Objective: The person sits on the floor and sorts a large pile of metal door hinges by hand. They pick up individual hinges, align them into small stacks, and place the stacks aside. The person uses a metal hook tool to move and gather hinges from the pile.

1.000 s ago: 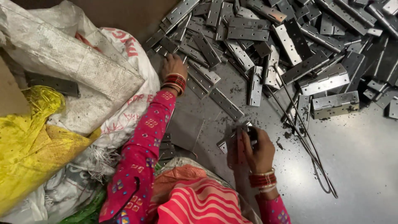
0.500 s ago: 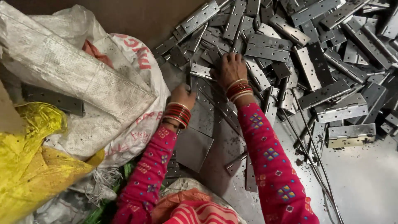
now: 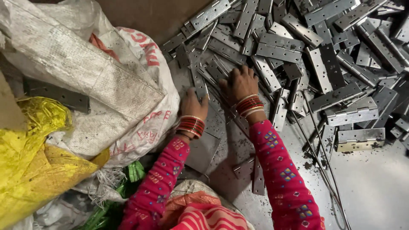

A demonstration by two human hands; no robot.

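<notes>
A big heap of grey metal hinges (image 3: 298,47) covers the far and right side of the metal floor. My left hand (image 3: 192,105) grips one long hinge leaf (image 3: 198,83) at the near edge of the heap, beside the white sack. My right hand (image 3: 239,83) lies palm down on the hinges just to the right, fingers spread over flat leaves; whether it holds one I cannot tell. Both arms wear pink patterned sleeves and red bangles.
A white woven sack (image 3: 85,76) with a hinge (image 3: 57,94) lying on it sits at the left, above a yellow sack (image 3: 34,166). Thin metal rods (image 3: 319,157) lie on the grey sheet floor (image 3: 375,187) at the right. Loose hinges (image 3: 251,170) lie near my lap.
My right hand has come forward from near my lap up onto the hinge heap. My left hand has pulled back slightly along the sack's edge. The view has shifted a little.
</notes>
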